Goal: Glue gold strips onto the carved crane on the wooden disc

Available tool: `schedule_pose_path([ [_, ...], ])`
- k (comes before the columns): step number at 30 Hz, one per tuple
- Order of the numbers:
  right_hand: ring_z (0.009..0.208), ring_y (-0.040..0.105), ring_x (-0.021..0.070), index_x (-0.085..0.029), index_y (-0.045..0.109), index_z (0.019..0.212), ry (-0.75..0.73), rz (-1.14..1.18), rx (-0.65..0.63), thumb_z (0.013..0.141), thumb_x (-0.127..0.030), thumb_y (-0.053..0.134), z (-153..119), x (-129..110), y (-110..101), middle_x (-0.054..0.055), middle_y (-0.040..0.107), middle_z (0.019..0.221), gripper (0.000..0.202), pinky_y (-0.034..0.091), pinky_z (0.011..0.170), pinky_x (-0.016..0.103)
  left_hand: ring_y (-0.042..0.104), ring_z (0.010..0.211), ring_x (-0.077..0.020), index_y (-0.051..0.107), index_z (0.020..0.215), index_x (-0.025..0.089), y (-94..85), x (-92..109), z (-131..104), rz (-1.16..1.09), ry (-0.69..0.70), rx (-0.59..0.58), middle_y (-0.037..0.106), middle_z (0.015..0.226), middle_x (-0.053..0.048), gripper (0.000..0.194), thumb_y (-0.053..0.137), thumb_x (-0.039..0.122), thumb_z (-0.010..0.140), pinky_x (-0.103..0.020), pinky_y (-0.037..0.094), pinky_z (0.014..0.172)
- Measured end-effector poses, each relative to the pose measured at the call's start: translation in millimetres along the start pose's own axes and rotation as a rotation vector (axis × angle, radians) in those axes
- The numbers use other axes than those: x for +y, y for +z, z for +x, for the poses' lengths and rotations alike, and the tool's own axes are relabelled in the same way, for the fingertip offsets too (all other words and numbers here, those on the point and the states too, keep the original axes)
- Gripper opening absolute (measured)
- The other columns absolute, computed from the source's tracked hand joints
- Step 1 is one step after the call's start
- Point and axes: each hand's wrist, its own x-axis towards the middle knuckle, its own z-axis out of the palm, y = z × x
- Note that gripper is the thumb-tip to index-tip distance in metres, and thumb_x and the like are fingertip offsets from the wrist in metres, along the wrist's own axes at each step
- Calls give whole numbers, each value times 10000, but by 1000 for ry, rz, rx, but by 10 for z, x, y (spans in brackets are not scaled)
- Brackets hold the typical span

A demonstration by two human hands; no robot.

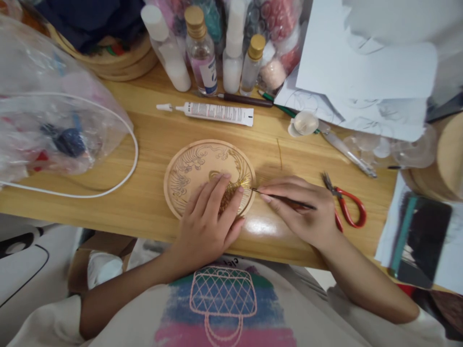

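Observation:
A round wooden plate (197, 176) lies on the table, with dark wave lines drawn on its left side and gold wire work on its right. My left hand (211, 217) rests flat on the plate's lower part, its fingers spread over some of the gold work. My right hand (302, 205), just right of the plate, pinches a thin dark tool (289, 198). The tool's tip reaches the plate's right rim beside the gold lines. A short gold wire (279, 154) lies on the table above my right hand.
Red-handled pliers (349, 207) lie right of my right hand. Behind the plate are a white tube (219, 113), a dark pen-like tool (246, 100) and upright bottles (202, 58). A plastic bag (65, 111) stands left; a phone (425, 241) and papers (365, 62) lie right.

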Motion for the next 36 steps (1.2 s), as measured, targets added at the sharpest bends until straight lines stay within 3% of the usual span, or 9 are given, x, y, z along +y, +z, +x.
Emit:
schedule_pose_path([
  [36,827,729,170,-245,730,947,-8,-36,-12,838,-86,665,-5,-4,0,30,776,903,204,606,763,314,515,1294,-356,575,1288,119,-1,13,11,9,-17,-9,535,1369,-235,429,572,316,907,-453,425,1049],
])
